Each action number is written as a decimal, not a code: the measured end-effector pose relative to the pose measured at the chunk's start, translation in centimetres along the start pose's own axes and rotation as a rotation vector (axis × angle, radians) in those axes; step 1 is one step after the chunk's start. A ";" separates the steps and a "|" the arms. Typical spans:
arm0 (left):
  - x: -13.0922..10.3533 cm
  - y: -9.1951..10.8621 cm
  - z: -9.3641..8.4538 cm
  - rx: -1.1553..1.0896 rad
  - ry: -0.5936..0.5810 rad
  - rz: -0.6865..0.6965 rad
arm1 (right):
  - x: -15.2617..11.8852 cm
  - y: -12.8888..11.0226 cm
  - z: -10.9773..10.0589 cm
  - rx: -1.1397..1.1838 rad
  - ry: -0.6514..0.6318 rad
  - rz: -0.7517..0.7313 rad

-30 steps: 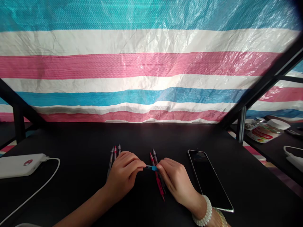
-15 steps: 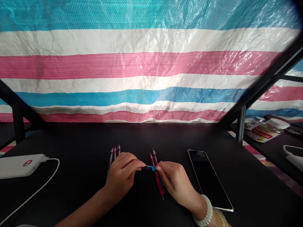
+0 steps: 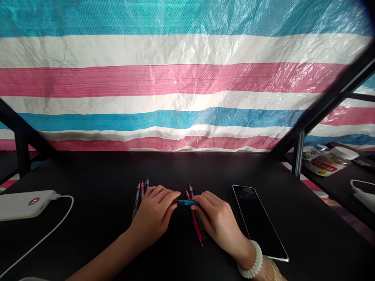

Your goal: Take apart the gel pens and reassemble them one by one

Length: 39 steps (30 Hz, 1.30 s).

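A blue pen (image 3: 187, 202) is held level between both hands above the black table. My left hand (image 3: 158, 210) pinches its dark left end, and my right hand (image 3: 215, 214) grips its blue right end with thumb and fingers. Below the pen, a red pen (image 3: 197, 228) and a dark pen (image 3: 191, 190) lie side by side, partly covered by the held pen and my right hand. Beyond my left hand lie three more pens (image 3: 142, 188), their lower parts partly hidden by that hand.
A black phone (image 3: 260, 220) lies right of my right hand. At the left is a white power bank (image 3: 26, 205) with a white cable (image 3: 63, 220). Black frame bars (image 3: 299, 125) flank the table (image 3: 117, 168); a jar (image 3: 326, 162) stands on a surface at the far right.
The pen has risen slightly, and more of its blue part shows between the hands. The left fingers have shifted a little along its dark end.
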<state>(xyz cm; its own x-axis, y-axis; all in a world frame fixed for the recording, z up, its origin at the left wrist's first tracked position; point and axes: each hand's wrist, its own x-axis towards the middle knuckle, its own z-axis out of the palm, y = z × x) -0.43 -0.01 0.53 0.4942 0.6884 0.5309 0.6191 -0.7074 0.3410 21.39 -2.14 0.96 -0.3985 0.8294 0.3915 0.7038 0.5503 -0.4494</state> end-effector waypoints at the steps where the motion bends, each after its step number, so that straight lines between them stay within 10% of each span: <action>1: 0.0 0.0 0.1 -0.002 -0.013 0.007 | 0.0 0.0 0.0 -0.012 0.007 -0.009; 23: 0.1 0.2 -0.2 0.123 0.274 0.201 | -0.3 -0.1 0.2 0.245 -0.165 0.216; 39: 1.6 -4.4 -3.7 0.102 0.134 -0.004 | -0.1 -0.2 -0.7 0.688 -0.105 0.322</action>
<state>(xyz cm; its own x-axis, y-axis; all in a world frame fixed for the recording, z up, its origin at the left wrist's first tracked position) -4.68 3.62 2.74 0.4100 0.6591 0.6305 0.6831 -0.6799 0.2666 21.68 -2.37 1.59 -0.3133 0.9450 0.0936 0.2832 0.1871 -0.9406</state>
